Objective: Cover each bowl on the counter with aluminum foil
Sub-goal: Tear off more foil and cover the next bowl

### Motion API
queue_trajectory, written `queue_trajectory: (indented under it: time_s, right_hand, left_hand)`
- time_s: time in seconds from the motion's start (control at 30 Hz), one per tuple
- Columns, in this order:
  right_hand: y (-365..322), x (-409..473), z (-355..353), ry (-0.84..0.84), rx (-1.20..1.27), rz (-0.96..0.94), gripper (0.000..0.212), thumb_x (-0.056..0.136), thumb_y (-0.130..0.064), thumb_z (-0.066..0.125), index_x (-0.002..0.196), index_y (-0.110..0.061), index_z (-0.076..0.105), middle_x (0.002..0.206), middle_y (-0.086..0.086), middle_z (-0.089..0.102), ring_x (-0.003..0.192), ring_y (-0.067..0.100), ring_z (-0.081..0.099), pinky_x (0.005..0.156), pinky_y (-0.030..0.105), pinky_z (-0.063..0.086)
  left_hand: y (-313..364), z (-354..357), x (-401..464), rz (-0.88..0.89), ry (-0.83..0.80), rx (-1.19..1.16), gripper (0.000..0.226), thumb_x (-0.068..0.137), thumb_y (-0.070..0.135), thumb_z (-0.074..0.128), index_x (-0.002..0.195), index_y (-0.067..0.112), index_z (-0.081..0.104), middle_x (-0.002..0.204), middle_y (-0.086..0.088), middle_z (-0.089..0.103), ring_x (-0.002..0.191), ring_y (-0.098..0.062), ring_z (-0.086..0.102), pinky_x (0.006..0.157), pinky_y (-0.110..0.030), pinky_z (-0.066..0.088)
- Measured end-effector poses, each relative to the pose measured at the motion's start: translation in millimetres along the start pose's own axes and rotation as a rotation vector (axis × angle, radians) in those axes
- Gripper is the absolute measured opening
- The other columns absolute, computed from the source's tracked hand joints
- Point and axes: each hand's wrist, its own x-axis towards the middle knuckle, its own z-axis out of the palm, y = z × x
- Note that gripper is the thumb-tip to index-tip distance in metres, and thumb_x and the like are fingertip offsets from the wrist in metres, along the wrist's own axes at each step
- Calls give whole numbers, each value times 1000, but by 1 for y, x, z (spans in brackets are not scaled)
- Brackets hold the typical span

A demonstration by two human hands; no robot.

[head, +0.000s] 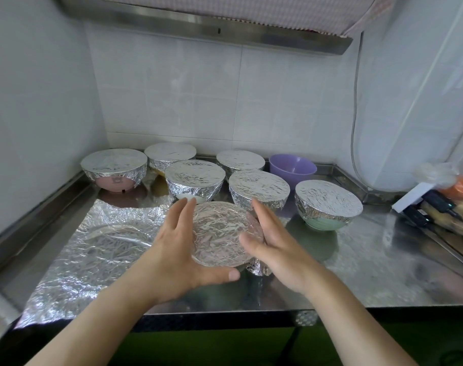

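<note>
While both forearms reach in from the near edge of the steel counter (370, 273), the two hands flank the nearest bowl (221, 233), whose top is already wrapped in crinkled foil. On that bowl's left side the left hand (177, 249) has its fingers straight and pointing away, its thumb reaching along the near rim; whether palm or fingers actually press the foil is hard to tell. On the bowl's right side the right hand (267, 239) is likewise spread, fingers straight along the wrapped wall, its grip closed on nothing. Below this hand a crumpled flap of foil hangs down from the bowl to the counter.

Left of the nearest bowl, a loose sheet of foil (93, 247) lies flat on the counter, wrinkled, with a round dent in it.

Right of and a little beyond the nearest bowl stands a green bowl (328, 204) with a foil cap. Just behind the nearest bowl are two more capped bowls side by side, and farther back to its left a pink bowl (114, 169) under foil, with two further capped bowls along the tiled wall. Behind and to the right of the nearest bowl, a purple bowl (292, 167) sits uncovered.

Far to the right of the nearest bowl, a white box (410, 196) and plastic bags lie at the counter's end.
</note>
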Motion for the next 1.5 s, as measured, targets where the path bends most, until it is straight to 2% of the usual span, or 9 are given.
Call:
queue_trajectory:
  time_s: [0.17, 0.27, 0.4, 0.5, 0.7, 0.97, 1.1, 1.23, 1.5]
  right_hand:
    - [-6, 12, 12, -20, -31, 13, 87, 96, -76, 38, 166, -47, -6, 167, -37, -14, 132, -38, -11, 126, 25, -1]
    - [-1, 8, 15, -16, -63, 12, 88, 98, -76, 38, 165, -46, -10, 167, -36, -18, 147, -23, -14, 129, 30, -1]
    - [4, 3, 9, -17, -73, 21, 109, 85, -87, 52, 165, -47, -10, 167, -38, -18, 154, -14, -12, 126, 32, 3]
    - [8, 3, 3, -7, -108, -36, 121, 82, -78, 68, 168, -36, -4, 167, -36, -3, 153, -14, 1, 124, 26, 11]
    - [8, 5, 10, 84, -175, -78, 135, 67, -78, 70, 170, -27, 1, 167, -29, 3, 155, -8, 8, 129, 28, 16]
    - [12, 0, 11, 4, -222, -45, 133, 78, -61, 85, 167, -37, -12, 162, -42, -18, 155, -10, -1, 126, 29, 14]
    - [3, 1, -4, 47, 3, 12, 108, 81, -81, 62, 166, -48, 4, 167, -40, -8, 150, -21, -9, 127, 31, 3]
    - [-22, 23, 0, 110, -115, -19, 69, 107, -61, 44, 167, -45, 14, 166, -35, 6, 148, -18, 0, 123, 24, 4]
    - [-47, 63, 10, -53, -483, -26, 65, 111, -60, 26, 169, -33, 14, 175, -17, 11, 161, 6, 8, 126, 31, 10]
  left_hand:
    - [2, 7, 4, 10, 28, 5, 154, 46, 101, 67, 164, 31, -4, 167, 22, -10, 157, -16, 13, 124, -42, 33]
    - [-4, 3, 5, -2, 3, -29, 154, 48, 97, 70, 165, 29, -3, 166, 25, -12, 156, -15, 17, 123, -39, 33]
    - [-6, -1, 5, -21, -9, -55, 149, 53, 87, 77, 165, 26, 1, 163, 28, -7, 150, -11, 24, 118, -28, 32]
    - [-5, -1, 4, -26, 11, -95, 142, 56, 77, 83, 164, 27, 6, 147, 33, 4, 138, -3, 32, 107, -16, 31]
    - [-8, 6, 3, -25, 52, -64, 151, 49, 82, 81, 164, 26, 1, 150, 21, 19, 140, -1, 31, 111, -21, 32]
    - [-19, 7, 4, -42, -6, -6, 160, 42, 96, 75, 163, 34, -11, 166, 19, 2, 154, -15, 26, 122, -42, 37]
    - [-15, -3, 4, -76, -39, -86, 164, 39, 95, 79, 163, 37, -12, 167, 24, -4, 155, -14, 22, 124, -46, 34]
    - [2, -1, 9, -55, -6, -8, 156, 49, 98, 69, 164, 27, -8, 170, 15, -1, 156, -15, 17, 125, -41, 29]
    - [5, 6, 7, -9, 43, 89, 148, 57, 93, 67, 165, 18, -1, 171, 6, 1, 157, -12, 8, 122, -27, 19]
